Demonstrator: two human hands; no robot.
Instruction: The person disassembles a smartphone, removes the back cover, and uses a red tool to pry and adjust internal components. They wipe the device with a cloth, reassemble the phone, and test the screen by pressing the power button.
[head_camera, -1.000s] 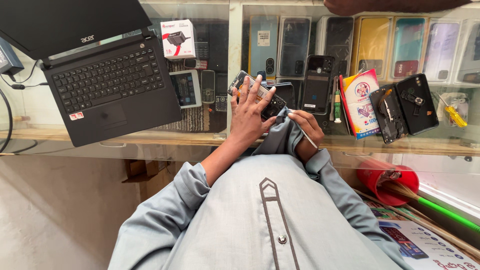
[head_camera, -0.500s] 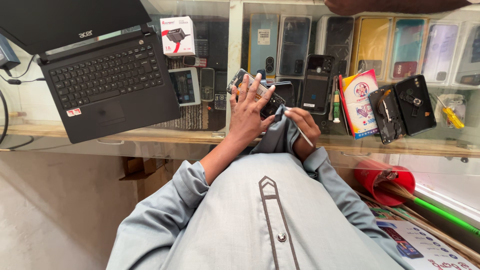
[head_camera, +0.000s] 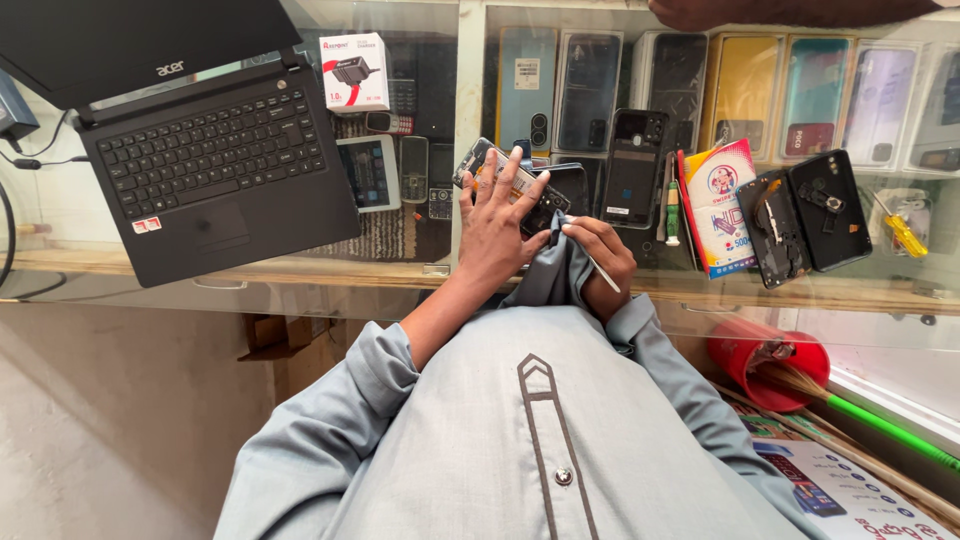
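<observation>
Glass counter (head_camera: 330, 272) across the upper frame. White box (head_camera: 355, 71) with red trim, upper centre-left, just right of the open black laptop (head_camera: 215, 165). Row of phone boxes under the glass along the top: pale blue (head_camera: 527, 85), dark, yellow (head_camera: 740, 95), teal. Red-and-white packet (head_camera: 722, 205) right of centre, beside two black phone backs (head_camera: 805, 215). Red bucket (head_camera: 765, 355) lower right; printed sheet (head_camera: 850, 490) in the bottom right corner.

Left hand (head_camera: 500, 225) at centre, fingers spread, pressing flat on an opened phone (head_camera: 520, 185) on the counter. Right hand (head_camera: 598, 262) just beside it, clenched on a thin white tool (head_camera: 603, 273) and a fold of grey cloth (head_camera: 555, 265) touching the phone's edge.
</observation>
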